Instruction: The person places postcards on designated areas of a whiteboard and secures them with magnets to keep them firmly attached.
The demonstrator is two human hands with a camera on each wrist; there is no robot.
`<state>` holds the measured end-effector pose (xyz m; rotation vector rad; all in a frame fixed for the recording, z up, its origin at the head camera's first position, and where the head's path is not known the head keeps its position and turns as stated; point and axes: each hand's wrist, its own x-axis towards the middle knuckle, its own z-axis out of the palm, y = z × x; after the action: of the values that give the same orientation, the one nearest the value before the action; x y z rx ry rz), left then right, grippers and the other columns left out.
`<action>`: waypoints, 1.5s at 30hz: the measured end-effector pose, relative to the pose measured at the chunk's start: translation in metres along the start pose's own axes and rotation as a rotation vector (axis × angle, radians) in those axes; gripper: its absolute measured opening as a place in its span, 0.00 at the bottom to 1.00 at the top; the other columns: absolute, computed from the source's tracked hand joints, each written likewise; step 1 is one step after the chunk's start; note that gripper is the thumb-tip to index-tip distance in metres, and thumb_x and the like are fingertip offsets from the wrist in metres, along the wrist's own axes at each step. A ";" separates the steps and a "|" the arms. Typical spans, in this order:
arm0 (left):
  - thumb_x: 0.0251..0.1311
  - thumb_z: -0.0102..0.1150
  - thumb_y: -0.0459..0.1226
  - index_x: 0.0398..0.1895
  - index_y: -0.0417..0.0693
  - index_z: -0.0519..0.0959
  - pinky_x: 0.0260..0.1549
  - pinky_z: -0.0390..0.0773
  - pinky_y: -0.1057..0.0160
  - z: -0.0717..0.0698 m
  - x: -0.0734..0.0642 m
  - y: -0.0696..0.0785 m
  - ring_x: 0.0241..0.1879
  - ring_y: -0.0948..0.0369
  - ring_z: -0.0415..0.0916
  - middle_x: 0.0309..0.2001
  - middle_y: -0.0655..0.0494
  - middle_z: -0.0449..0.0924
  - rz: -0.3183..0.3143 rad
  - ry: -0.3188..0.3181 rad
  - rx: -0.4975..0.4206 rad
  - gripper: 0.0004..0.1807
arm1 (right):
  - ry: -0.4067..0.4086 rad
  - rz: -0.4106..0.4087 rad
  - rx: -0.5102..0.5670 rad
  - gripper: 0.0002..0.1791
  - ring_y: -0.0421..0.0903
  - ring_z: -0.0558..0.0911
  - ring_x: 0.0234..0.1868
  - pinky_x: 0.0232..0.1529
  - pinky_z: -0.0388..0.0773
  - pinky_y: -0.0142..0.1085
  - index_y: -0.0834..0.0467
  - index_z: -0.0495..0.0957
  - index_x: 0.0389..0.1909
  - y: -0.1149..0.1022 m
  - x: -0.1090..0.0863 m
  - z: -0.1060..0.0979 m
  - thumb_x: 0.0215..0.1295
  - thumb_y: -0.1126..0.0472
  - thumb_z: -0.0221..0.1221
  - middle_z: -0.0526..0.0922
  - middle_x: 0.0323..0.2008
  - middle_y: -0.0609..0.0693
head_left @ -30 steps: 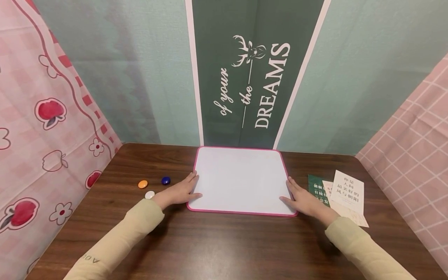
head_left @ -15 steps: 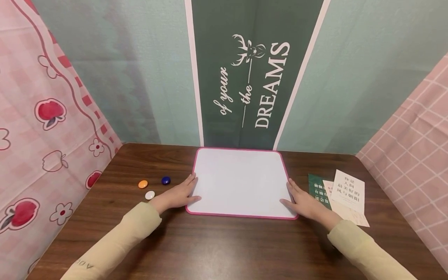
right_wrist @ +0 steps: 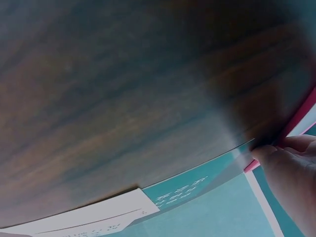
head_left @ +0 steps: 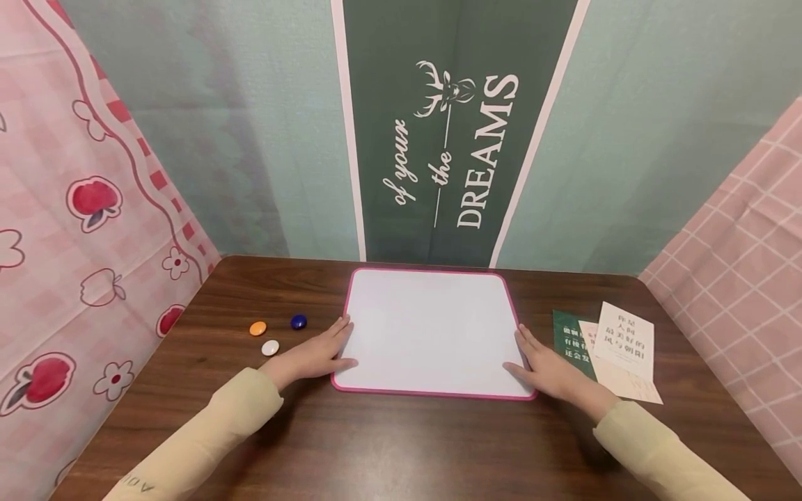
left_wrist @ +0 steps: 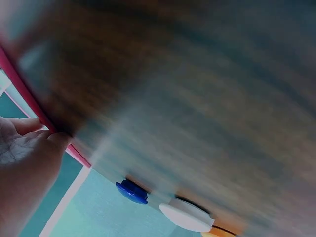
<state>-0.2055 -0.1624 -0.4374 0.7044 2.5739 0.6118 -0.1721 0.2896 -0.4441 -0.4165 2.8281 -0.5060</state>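
A white rectangular whiteboard (head_left: pixel 429 330) with a pink rim lies near the back middle of the wooden table. My left hand (head_left: pixel 316 353) holds its left edge, thumb over the white surface and the other fingers along the rim. On the opposite side my right hand (head_left: pixel 551 369) holds the right edge the same way. Both wrist views show fingertips at the pink rim (left_wrist: pixel 29 94). The board's underside is hidden, so I cannot tell whether it is slightly raised.
Left of the board sit an orange disc (head_left: pixel 257 328), a blue disc (head_left: pixel 299 321) and a white disc (head_left: pixel 270 347). Several printed cards (head_left: pixel 625 341) overlap at the right. A patterned cloth (head_left: pixel 301 139) hangs behind the table (head_left: pixel 401 445).
The whiteboard and both hands have shifted a little toward me, away from the back cloth. The discs and cards stay where they were.
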 end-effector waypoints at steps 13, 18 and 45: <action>0.70 0.58 0.51 0.78 0.32 0.51 0.76 0.56 0.41 0.004 -0.018 0.001 0.80 0.40 0.44 0.81 0.34 0.41 0.028 -0.009 -0.013 0.47 | 0.001 -0.025 -0.006 0.50 0.73 0.64 0.72 0.67 0.69 0.64 0.71 0.54 0.76 -0.006 -0.019 0.001 0.69 0.37 0.56 0.50 0.77 0.74; 0.70 0.59 0.51 0.79 0.33 0.52 0.75 0.57 0.41 0.006 -0.026 0.003 0.80 0.40 0.45 0.81 0.35 0.42 0.023 -0.012 -0.010 0.46 | 0.011 -0.047 -0.008 0.50 0.73 0.65 0.72 0.66 0.70 0.63 0.73 0.55 0.75 -0.006 -0.024 0.004 0.70 0.38 0.56 0.52 0.77 0.74; 0.66 0.63 0.52 0.77 0.31 0.54 0.71 0.62 0.39 0.017 -0.056 0.011 0.78 0.38 0.52 0.80 0.33 0.45 0.084 -0.039 -0.005 0.49 | -0.004 -0.048 -0.030 0.48 0.71 0.71 0.69 0.61 0.76 0.59 0.73 0.60 0.73 -0.009 -0.054 0.013 0.69 0.38 0.59 0.55 0.76 0.74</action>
<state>-0.1493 -0.1796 -0.4314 0.8190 2.5172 0.6243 -0.1161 0.2951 -0.4427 -0.4912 2.8309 -0.4725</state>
